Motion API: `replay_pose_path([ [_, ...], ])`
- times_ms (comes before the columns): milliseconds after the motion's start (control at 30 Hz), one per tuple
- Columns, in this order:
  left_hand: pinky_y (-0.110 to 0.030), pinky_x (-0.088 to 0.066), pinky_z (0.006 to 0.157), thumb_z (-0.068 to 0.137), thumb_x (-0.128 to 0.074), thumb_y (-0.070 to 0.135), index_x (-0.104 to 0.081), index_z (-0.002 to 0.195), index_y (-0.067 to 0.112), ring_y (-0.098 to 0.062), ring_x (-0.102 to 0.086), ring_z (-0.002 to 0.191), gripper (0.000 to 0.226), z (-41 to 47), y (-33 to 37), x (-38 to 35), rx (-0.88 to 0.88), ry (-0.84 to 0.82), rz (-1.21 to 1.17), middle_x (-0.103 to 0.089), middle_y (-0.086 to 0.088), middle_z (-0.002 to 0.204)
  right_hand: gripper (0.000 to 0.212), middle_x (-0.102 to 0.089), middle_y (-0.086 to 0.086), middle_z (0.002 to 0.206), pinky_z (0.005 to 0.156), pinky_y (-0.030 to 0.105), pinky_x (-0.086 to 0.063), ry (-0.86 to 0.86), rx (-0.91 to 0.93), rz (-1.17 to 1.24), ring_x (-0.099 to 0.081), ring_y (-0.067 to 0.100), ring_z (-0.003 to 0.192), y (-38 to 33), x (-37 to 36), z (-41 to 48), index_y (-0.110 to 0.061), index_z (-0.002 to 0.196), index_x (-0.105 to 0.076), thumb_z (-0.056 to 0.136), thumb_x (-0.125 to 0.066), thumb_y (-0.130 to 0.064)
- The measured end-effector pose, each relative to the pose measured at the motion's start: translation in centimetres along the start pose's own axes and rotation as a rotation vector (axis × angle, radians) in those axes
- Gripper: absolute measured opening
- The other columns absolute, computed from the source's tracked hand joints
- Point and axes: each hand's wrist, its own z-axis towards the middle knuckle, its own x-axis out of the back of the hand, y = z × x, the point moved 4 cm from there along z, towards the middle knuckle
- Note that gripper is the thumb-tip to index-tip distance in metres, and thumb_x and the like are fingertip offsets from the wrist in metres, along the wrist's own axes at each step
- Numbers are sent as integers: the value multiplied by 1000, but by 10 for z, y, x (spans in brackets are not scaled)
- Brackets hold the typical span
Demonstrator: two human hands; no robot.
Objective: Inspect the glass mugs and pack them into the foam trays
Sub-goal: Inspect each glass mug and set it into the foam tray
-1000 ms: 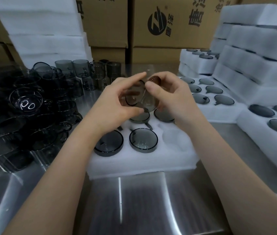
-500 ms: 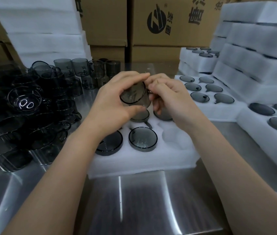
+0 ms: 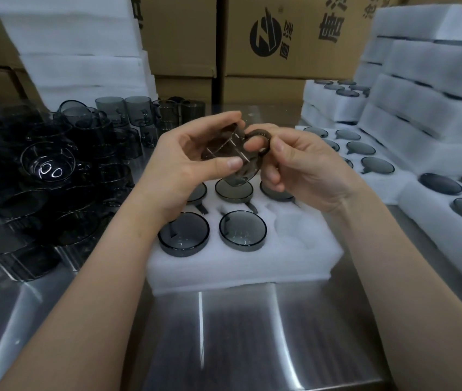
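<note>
- Steel table [image 3: 224,342], shiny and streaked with light, fills the near part of the scene; cardboard boxes [image 3: 280,46] with dark print stand along the far side.
- White foam tray [image 3: 238,269] lies in the middle of the table, between the two forearms.
- Packed mugs [image 3: 243,231] of smoky glass sit in the tray's pockets: two in the near row and three in the far row, the far ones partly hidden behind the hands. The near right pocket [image 3: 294,230] holds nothing.
- One glass mug [image 3: 224,149] is held up in the air over the far row of the tray, tilted, with its handle turned to the right.
- Left hand [image 3: 179,170] grips the mug's body, thumb on the near side and fingers curled over the far side.
- Right hand [image 3: 309,167] holds the mug by its handle, thumb against the outside of the loop and a fingertip showing through it; the other fingers are curled below.
- Loose mugs [image 3: 54,170] crowd the left side of the table, some stacked on one another.
- Filled trays [image 3: 365,153] lie to the right, and stacks of foam [image 3: 436,88] rise behind them; another foam stack [image 3: 77,52] stands at the far left.
</note>
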Motion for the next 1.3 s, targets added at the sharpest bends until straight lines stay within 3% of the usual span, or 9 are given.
replay_pose_path([
  [233,-37,-54,88,79,-61,3,-58,123,10,-23,-63,109,45,0,-3,-2,92,-9,-180,-65,-9,116,16,-67,-12,91,45,20,-36,75,28,-20,-47,8,50,3,-2,3,-25,85,-78,75,-67,-30],
  [400,-40,-52,95,76,-63,1,-54,129,9,-26,-60,115,55,0,-2,-5,100,-26,-146,-62,-15,123,15,-66,-12,82,46,21,-31,88,-22,27,-44,7,50,6,-1,2,-25,75,-78,70,-66,-34],
  [567,-29,-51,93,70,-73,5,-54,129,15,-14,-64,111,63,-2,-1,-7,83,-28,-5,-66,-4,117,28,-45,4,80,46,21,-27,134,-105,11,-37,9,52,6,0,4,-20,61,-69,76,-69,-44],
  [700,-25,-47,102,72,-77,-1,-55,128,23,-3,-61,114,65,-2,0,-6,41,-9,263,-65,3,123,44,-41,-6,57,50,25,-28,284,-173,-260,-36,14,52,9,0,8,-23,47,-51,87,-56,-43],
  [800,-27,-37,112,70,-82,2,-57,130,24,-2,-50,128,68,-2,1,-6,-1,-24,517,-57,3,134,52,-42,-12,57,52,23,-32,313,-176,-446,-37,14,51,13,0,7,-24,44,-47,94,-55,-36],
  [933,-14,-35,107,71,-82,3,-61,128,20,2,-48,123,64,-3,8,-6,-115,0,680,-55,11,127,39,-58,-7,72,58,20,-40,312,-104,-521,-46,13,57,8,-2,5,-21,61,-67,98,-58,-27],
  [1067,-19,-42,102,75,-81,12,-56,129,25,4,-51,112,61,-1,7,-6,-121,49,612,-53,8,123,18,-64,0,68,58,27,-51,406,-54,-173,-55,16,54,4,-1,5,-14,85,-64,84,-67,-31],
  [1167,-34,-50,99,78,-77,18,-52,121,28,-12,-59,114,51,-1,4,-3,-79,86,437,-53,-1,127,30,-67,3,81,62,31,-52,366,-53,-117,-59,19,65,4,0,5,-12,110,-63,87,-62,-32],
  [1300,-32,-53,91,78,-73,14,-38,113,25,-18,-65,110,50,0,1,-1,-61,69,181,-55,-11,125,51,-64,8,107,68,35,-55,175,-119,-54,-63,23,78,11,-7,5,-18,138,-51,91,-59,-35],
])
